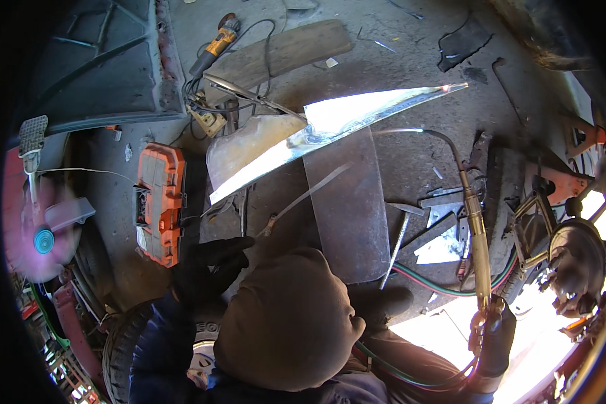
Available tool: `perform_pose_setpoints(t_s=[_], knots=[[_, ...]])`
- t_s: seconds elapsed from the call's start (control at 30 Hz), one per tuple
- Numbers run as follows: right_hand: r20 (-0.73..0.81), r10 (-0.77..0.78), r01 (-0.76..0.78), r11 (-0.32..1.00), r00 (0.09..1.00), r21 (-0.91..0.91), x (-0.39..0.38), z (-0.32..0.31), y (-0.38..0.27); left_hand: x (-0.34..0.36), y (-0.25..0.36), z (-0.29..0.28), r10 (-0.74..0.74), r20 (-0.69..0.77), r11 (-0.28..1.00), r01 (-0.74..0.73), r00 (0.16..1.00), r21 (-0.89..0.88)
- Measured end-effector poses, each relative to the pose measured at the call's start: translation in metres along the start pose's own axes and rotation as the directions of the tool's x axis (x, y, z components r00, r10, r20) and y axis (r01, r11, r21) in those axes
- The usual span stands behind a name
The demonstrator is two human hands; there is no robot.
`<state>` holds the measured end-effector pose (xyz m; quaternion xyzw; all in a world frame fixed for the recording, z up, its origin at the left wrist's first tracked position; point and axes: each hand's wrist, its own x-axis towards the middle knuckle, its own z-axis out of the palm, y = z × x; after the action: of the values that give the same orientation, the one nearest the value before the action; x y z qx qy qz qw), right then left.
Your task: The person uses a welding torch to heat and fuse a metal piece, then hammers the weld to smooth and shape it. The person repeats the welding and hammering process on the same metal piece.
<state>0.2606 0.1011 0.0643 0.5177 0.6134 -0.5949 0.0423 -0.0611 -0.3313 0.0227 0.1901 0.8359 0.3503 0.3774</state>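
My right hand (493,326), in a dark glove, grips a long brass gas torch (476,242), its curved neck reaching up-left below a shiny, tapered sheet-metal piece (337,124). My left hand (219,261), also dark-gloved, has its forefinger stretched out, near a thin flat strip (310,190) with a wrapped end; I see nothing held in it. The shiny piece lies over a duller sheet (239,148) and a rusty plate (343,236), with pliers-like clamps (249,94) at its upper left. A hammer (397,236) lies beside the plate. A brown hooded shape (283,323) hides the lower middle.
An orange toolbox (160,202) and spinning fan (44,239) are at left, a panel (108,60) upper left. An angle grinder (215,47), cables and board (303,47) lie beyond. Metal scraps (438,242), hoses (427,289) and a brake assembly (572,256) are at right.
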Motion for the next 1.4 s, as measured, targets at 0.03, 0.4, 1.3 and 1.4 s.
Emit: perform_pose_setpoints(t_s=[0.03,0.4,1.3,1.4], knots=[[-0.015,0.033,-0.033,0.999,0.999,-0.006,0.002,0.001,0.003,-0.004,-0.016,0.007,-0.016,-0.033,1.0,0.016,0.999,0.003],[0.005,0.037,-0.037,0.992,0.999,0.118,0.027,0.033,0.045,-0.05,-0.178,0.08,-0.449,-0.088,0.891,0.453,0.889,0.032],[-0.645,-0.411,0.202,0.905,0.644,-0.375,0.123,0.15,0.176,0.256,0.022,-0.14,0.64,0.29,0.106,-0.455,0.711,0.884],[-0.512,-0.66,0.305,0.729,0.549,-0.613,0.093,0.188,0.111,0.289,0.023,-0.146,0.211,0.393,0.22,-0.435,0.895,0.873]])
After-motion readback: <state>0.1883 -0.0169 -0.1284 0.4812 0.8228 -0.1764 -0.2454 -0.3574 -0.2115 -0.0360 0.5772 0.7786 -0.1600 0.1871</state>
